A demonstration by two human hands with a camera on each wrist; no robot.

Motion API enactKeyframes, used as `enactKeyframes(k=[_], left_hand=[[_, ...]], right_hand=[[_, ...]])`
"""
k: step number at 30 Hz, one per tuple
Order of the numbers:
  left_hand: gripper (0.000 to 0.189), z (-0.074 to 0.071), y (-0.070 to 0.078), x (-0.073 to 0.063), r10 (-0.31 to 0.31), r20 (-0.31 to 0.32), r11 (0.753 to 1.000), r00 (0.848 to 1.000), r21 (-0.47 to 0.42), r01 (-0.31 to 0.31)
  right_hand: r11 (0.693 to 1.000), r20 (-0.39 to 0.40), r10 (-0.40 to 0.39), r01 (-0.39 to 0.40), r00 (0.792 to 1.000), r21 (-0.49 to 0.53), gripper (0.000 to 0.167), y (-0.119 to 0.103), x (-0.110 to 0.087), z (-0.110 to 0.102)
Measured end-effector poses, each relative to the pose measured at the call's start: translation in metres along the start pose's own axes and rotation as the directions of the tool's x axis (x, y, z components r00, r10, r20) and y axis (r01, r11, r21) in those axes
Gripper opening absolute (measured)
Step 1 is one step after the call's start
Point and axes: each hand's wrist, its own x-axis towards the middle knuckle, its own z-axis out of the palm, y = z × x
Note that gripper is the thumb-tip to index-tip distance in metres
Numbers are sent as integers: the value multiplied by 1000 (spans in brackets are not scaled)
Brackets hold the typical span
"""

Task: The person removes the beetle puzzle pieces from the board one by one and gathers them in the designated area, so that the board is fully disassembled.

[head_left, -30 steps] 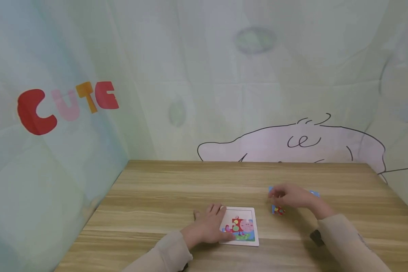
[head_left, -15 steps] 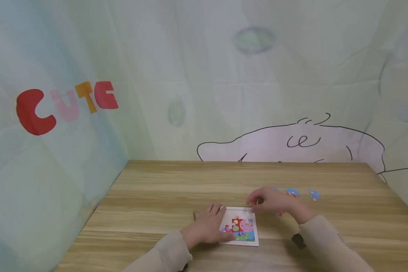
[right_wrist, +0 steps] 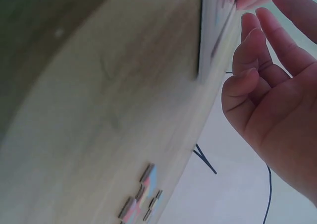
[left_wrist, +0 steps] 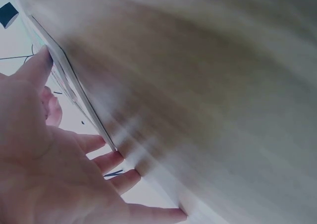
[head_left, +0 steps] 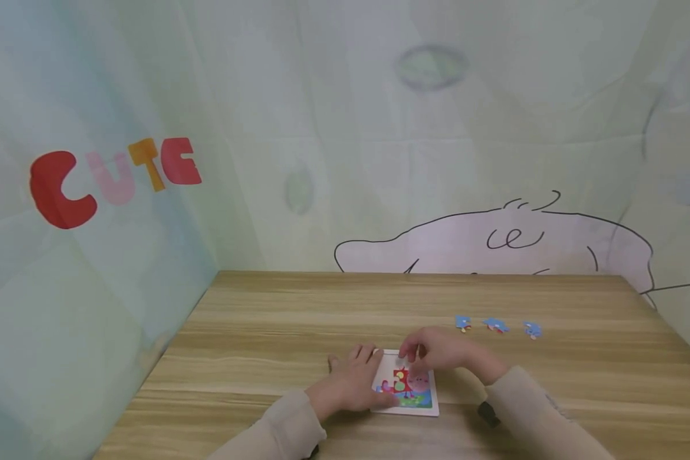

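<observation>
The counter [head_left: 276,319] looks like smooth grained wood, the backdrop [head_left: 351,160] thin creased cloth, the sleeves [head_left: 287,418] matt fabric, the puzzle board [head_left: 386,365] smooth and printed.

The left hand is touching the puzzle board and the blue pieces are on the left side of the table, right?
Not quite: the blue pieces are on the right side of the table, as the head view shows. The left hand is touching the puzzle board.

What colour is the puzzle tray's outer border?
White. The puzzle tray's outer border shows best in the head view.
</observation>
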Motion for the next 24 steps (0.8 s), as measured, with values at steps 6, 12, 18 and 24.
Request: enactKeyframes(k=[6,12,18,24], left_hand=[[96,2,0,1,5,-4,1000,1000,5,-5],[95,1,0,2,-1,-3,1000,1000,1,1],[95,1,0,1,-1,-2,1000,1000,-7,1],[93,1,-1,1,4,-3,999,1000,-41,-4]], right_hand=[[1000,26,-8,8,1000,14,20,2,4,9],[1000,20,0,0,1000,18,20,5,6,12],[1000,24,3,-4,1000,26,19,6,6,13],[999,29,19,-20,999,35,19,2,5,12]])
